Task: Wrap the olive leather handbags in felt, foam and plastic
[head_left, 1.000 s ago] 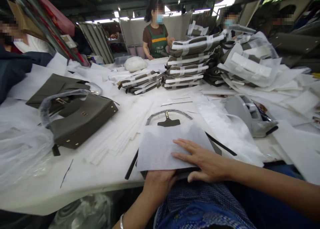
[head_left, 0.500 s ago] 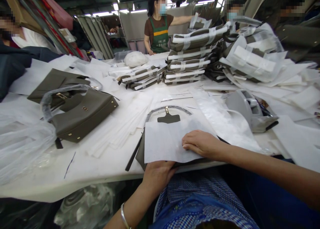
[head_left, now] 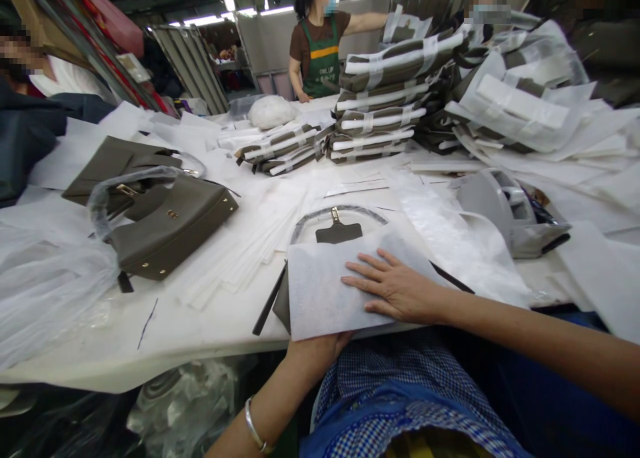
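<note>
A white paper sheet (head_left: 320, 285) lies over an olive bag (head_left: 283, 305) at the table's front edge. The bag's plastic-wrapped handle arches out behind the sheet, beside a dark tab with a gold clasp (head_left: 335, 215). My right hand (head_left: 393, 288) rests flat on the sheet with its fingers spread. At the sheet's lower edge is my left hand (head_left: 320, 351), its fingers hidden under the paper and bag edge.
Two olive bags, the nearer one (head_left: 175, 228) with a wrapped handle, lie at the left. Wrapped bags (head_left: 380, 121) are stacked at the back. A grey tape dispenser (head_left: 485, 205) stands at the right. Across the table is a person in a green apron (head_left: 323, 61).
My right hand has opened from curled fingers to a flat, spread palm on the sheet. My left hand's fingers have gone under the sheet's front edge, which now reaches lower.
</note>
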The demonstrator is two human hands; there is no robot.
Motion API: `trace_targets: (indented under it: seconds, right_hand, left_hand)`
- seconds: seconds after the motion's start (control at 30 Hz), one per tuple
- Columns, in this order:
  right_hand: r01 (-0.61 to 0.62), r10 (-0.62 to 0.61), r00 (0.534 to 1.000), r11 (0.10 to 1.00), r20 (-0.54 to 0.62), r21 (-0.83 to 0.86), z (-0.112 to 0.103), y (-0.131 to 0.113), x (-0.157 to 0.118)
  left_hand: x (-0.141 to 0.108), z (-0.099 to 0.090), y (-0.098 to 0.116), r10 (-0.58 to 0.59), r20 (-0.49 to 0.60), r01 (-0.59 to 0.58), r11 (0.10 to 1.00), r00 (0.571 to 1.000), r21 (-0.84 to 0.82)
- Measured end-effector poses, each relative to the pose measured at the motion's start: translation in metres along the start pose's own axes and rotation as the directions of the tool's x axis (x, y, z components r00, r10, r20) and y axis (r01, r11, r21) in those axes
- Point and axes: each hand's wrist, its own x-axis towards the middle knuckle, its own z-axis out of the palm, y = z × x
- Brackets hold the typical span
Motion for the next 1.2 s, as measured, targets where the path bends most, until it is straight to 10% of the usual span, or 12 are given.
trace_targets:
  seconds: [0.23, 0.4, 0.73, 1.2]
  right_hand:
    - [0.002, -0.002, 1.0, 1.0, -0.024, 0.007, 0.001, -0.002, -0.001]
    - [0.0, 0.003, 0.998, 0.999, -0.066, 0.042, 0.004, -0.001, -0.002]
    - [-0.045, 0.063, 0.994, 0.982, -0.094, 0.184, 0.007, 0.004, -0.004]
    - [0.023, 0.001, 0.991, 0.983, -0.134, 0.184, 0.007, 0.008, -0.006]
  left_hand:
    - [0.013, -0.056, 0.004, -0.011, 0.15, 0.048, 0.968, 0.989, -0.246]
    - [0.046, -0.111, 0.012, -0.015, 0.206, 0.151, 0.73, 0.978, -0.666]
    - [0.065, -0.015, -0.039, 0.028, 0.385, 0.126, 0.921, 0.923, -0.369]
    - [0.061, -0.017, -0.039, -0.011, 0.413, 0.202, 0.883, 0.911, -0.423]
